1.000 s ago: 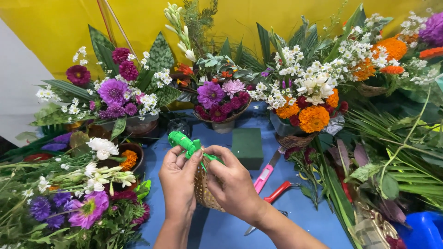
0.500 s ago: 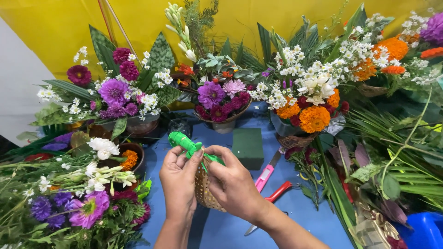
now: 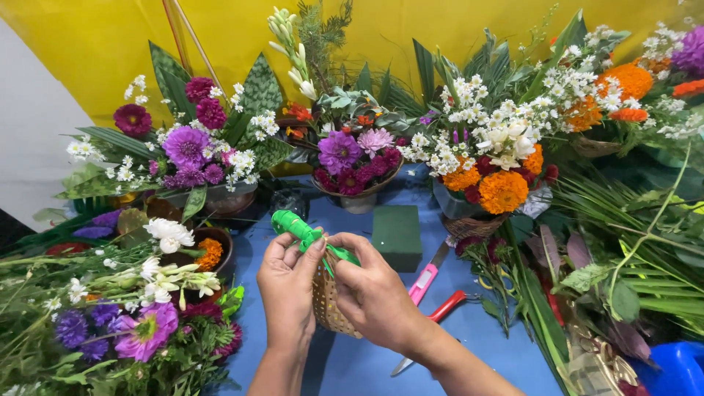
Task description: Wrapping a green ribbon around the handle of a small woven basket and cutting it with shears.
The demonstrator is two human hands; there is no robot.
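Note:
My left hand [image 3: 287, 287] and my right hand [image 3: 374, 292] meet over the blue table [image 3: 484, 345]. Between them is a small woven basket [image 3: 328, 304], held against both palms. My left fingers pinch a bright green roll of floral tape [image 3: 293, 224] that sticks up to the left. A green strip of tape [image 3: 339, 254] runs from the roll under my right thumb and fingers at the basket's rim. Much of the basket is hidden by my hands.
A dark green foam block [image 3: 397, 235] lies just beyond my hands. A pink utility knife [image 3: 425, 279] and red-handled scissors [image 3: 440, 317] lie to the right. Flower arrangements [image 3: 352, 158] ring the table; loose stems and leaves [image 3: 631, 242] crowd the right side.

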